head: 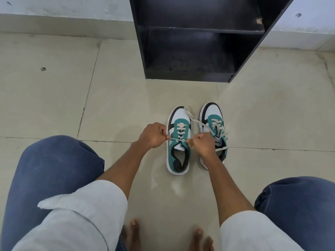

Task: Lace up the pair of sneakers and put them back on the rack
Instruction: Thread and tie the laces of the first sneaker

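Both grips pinched shut on lace ends [174, 138] — left hand [154, 135], right hand [203, 144] — over the left sneaker [178, 156].

A floor of large pale beige glossy tiles [54, 98] with thin dark grout lines fills the view. A small dark chip [43, 69] marks one tile toward the left edge. Along the far edge runs a white painted wall [63, 8], scuffed, with a beige tile skirting [72, 27] at its foot.
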